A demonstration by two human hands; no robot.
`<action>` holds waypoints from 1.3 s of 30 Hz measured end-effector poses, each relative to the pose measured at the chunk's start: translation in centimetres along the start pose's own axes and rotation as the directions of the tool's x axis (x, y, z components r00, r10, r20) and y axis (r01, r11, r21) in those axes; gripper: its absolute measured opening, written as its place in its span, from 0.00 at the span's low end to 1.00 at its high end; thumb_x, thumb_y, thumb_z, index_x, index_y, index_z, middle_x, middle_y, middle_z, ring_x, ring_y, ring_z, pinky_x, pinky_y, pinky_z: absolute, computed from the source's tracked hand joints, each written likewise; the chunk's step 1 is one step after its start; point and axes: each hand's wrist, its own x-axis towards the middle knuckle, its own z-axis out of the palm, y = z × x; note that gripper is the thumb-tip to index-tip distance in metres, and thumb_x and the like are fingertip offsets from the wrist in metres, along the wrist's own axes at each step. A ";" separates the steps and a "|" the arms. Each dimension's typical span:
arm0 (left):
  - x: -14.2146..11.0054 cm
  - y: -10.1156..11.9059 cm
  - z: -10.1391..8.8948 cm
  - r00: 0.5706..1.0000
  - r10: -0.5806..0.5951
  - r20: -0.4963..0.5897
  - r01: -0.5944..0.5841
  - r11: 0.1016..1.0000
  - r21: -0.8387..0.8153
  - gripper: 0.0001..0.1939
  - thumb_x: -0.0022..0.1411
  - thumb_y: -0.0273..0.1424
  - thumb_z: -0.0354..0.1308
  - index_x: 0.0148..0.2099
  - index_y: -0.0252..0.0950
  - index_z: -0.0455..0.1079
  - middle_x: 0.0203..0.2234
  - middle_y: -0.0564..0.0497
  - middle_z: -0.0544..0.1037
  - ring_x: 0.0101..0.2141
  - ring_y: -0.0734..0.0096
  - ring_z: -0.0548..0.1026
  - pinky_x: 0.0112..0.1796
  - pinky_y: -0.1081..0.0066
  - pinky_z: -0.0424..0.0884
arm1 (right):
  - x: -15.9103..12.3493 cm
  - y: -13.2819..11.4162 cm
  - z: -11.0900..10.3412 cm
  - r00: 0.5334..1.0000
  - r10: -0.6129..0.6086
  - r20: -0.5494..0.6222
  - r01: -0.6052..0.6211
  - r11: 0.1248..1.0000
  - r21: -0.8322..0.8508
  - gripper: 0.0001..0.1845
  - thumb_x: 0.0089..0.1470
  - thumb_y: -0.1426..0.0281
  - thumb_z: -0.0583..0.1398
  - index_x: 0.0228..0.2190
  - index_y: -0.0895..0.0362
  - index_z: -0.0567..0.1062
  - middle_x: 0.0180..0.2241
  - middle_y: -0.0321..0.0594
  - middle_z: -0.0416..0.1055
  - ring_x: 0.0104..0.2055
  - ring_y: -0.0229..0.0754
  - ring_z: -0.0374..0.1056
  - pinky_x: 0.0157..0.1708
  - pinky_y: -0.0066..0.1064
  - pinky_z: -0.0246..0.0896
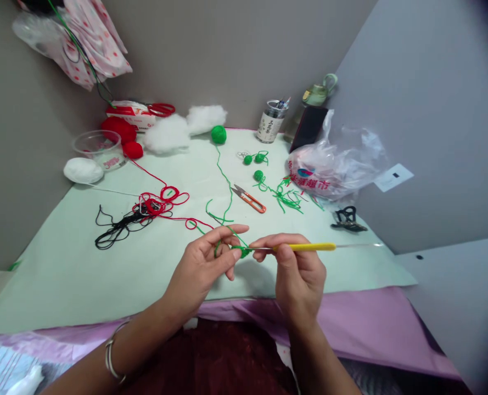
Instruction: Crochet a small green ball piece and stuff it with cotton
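Between the thumb and fingers of my left hand (206, 258) is a small green crochet piece (244, 252). Green yarn runs over the raised index finger of that hand. My right hand (299, 269) grips a crochet hook (309, 247) by its yellow handle, and the metal tip meets the crochet piece. From my left hand the green yarn leads back across the table to a green yarn ball (218, 134). Orange-handled thread snips (248, 198) lie just beyond my hands. The far side of the crochet piece is hidden by my fingers.
Red yarn (157, 203) and black yarn (118, 229) lie tangled at left, near a clear tub (104, 156). White stuffing (167, 134) sits behind. Green scraps (287, 197), a plastic bag (330, 164), a hair claw (348, 220) and a pen jar (271, 123) stand or lie at right.
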 end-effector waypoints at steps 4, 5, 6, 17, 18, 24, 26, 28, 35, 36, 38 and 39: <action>-0.1 0.1 0.5 0.999 0.012 -0.045 -0.011 0.999 0.036 0.17 0.59 0.31 0.73 0.52 0.39 0.83 0.28 0.57 0.72 0.24 0.79 0.68 0.27 0.76 0.67 | -0.4 0.1 -0.4 0.973 -0.201 0.115 0.223 0.947 -0.232 0.14 0.69 0.74 0.58 0.46 0.48 0.81 0.38 0.38 0.82 0.37 0.42 0.77 0.39 0.36 0.74; -0.1 0.0 0.7 0.998 0.015 -0.058 -0.013 0.999 0.034 0.18 0.59 0.30 0.74 0.52 0.39 0.82 0.29 0.57 0.73 0.24 0.80 0.68 0.27 0.77 0.67 | -0.5 0.3 -0.5 0.949 -0.263 0.171 0.304 0.907 -0.292 0.15 0.68 0.76 0.59 0.48 0.47 0.81 0.39 0.39 0.83 0.39 0.43 0.78 0.39 0.37 0.75; -0.2 0.0 0.9 0.998 0.010 -0.060 -0.009 1.000 0.017 0.20 0.58 0.30 0.74 0.54 0.39 0.82 0.30 0.56 0.73 0.23 0.82 0.67 0.25 0.78 0.66 | -0.6 0.5 -0.6 0.920 -0.327 0.217 0.387 0.851 -0.356 0.17 0.67 0.76 0.60 0.50 0.46 0.81 0.40 0.40 0.83 0.40 0.44 0.78 0.40 0.38 0.75; 0.2 0.8 0.6 0.977 -0.180 0.114 0.207 0.933 -0.293 0.20 0.58 0.30 0.74 0.54 0.36 0.81 0.24 0.60 0.68 0.17 0.90 0.47 0.17 0.80 0.46 | 0.3 0.1 0.5 0.992 -0.127 -0.023 0.127 0.992 -0.010 0.11 0.69 0.70 0.60 0.38 0.49 0.84 0.33 0.39 0.80 0.35 0.43 0.74 0.34 0.36 0.70; 0.2 0.6 0.6 0.982 -0.164 0.099 0.184 0.948 -0.259 0.20 0.58 0.30 0.74 0.54 0.38 0.82 0.28 0.58 0.71 0.17 0.90 0.49 0.17 0.80 0.47 | 0.4 0.1 0.6 0.994 -0.105 0.000 0.105 0.994 -0.004 0.11 0.69 0.69 0.61 0.38 0.49 0.84 0.35 0.39 0.81 0.37 0.44 0.75 0.35 0.36 0.71; 0.0 -0.4 1.3 0.996 -0.089 -0.018 0.083 0.975 -0.206 0.25 0.56 0.31 0.77 0.56 0.41 0.81 0.31 0.57 0.73 0.19 0.88 0.56 0.18 0.80 0.51 | -0.5 0.7 0.8 0.963 -0.257 0.078 0.268 0.924 -0.273 0.15 0.65 0.75 0.63 0.46 0.45 0.85 0.40 0.41 0.83 0.40 0.45 0.78 0.37 0.37 0.74; 0.1 -0.4 1.3 0.988 -0.151 0.023 0.151 0.947 -0.285 0.24 0.57 0.31 0.76 0.56 0.38 0.81 0.24 0.60 0.68 0.18 0.88 0.52 0.18 0.80 0.50 | -0.9 0.8 0.6 0.920 -0.365 0.141 0.390 0.836 -0.385 0.19 0.62 0.77 0.65 0.49 0.43 0.84 0.44 0.42 0.83 0.44 0.47 0.78 0.40 0.39 0.74; 0.3 -0.1 1.2 0.971 -0.220 0.092 0.238 0.902 -0.359 0.21 0.58 0.30 0.75 0.54 0.35 0.83 0.21 0.62 0.62 0.17 0.87 0.48 0.18 0.81 0.49 | -0.8 0.8 0.4 0.919 -0.373 0.128 0.392 0.832 -0.392 0.19 0.63 0.77 0.65 0.49 0.44 0.84 0.43 0.42 0.83 0.43 0.46 0.78 0.40 0.38 0.74; 0.3 -0.1 0.9 0.991 -0.130 0.038 0.135 0.958 -0.253 0.18 0.58 0.29 0.74 0.52 0.38 0.83 0.27 0.57 0.73 0.19 0.86 0.59 0.23 0.78 0.58 | 0.2 0.6 0.4 0.999 -0.050 0.001 0.050 0.998 0.023 0.09 0.68 0.70 0.62 0.39 0.49 0.85 0.35 0.38 0.81 0.32 0.39 0.71 0.33 0.33 0.67; 0.2 -0.3 1.0 0.993 -0.109 0.037 0.115 0.971 -0.209 0.17 0.60 0.30 0.73 0.53 0.39 0.83 0.26 0.57 0.74 0.21 0.83 0.63 0.25 0.77 0.61 | 0.2 0.7 0.5 0.999 -0.038 0.017 0.038 0.999 0.011 0.09 0.67 0.70 0.63 0.39 0.49 0.85 0.35 0.37 0.81 0.33 0.39 0.72 0.35 0.33 0.68; 0.0 -0.6 1.0 0.995 -0.084 0.047 0.090 0.984 -0.151 0.16 0.64 0.32 0.69 0.54 0.39 0.83 0.23 0.56 0.74 0.25 0.79 0.69 0.31 0.75 0.64 | 0.2 0.9 0.4 1.000 -0.008 0.007 0.008 1.000 0.006 0.08 0.67 0.69 0.63 0.39 0.49 0.85 0.36 0.37 0.81 0.34 0.38 0.72 0.36 0.32 0.68; 0.0 -0.7 0.9 0.996 -0.076 0.048 0.082 0.986 -0.142 0.15 0.65 0.33 0.68 0.54 0.39 0.83 0.24 0.56 0.75 0.26 0.78 0.71 0.33 0.74 0.65 | 0.1 1.1 0.4 1.000 0.018 -0.003 -0.017 0.999 0.037 0.08 0.68 0.69 0.63 0.39 0.49 0.85 0.35 0.36 0.81 0.33 0.37 0.72 0.36 0.31 0.69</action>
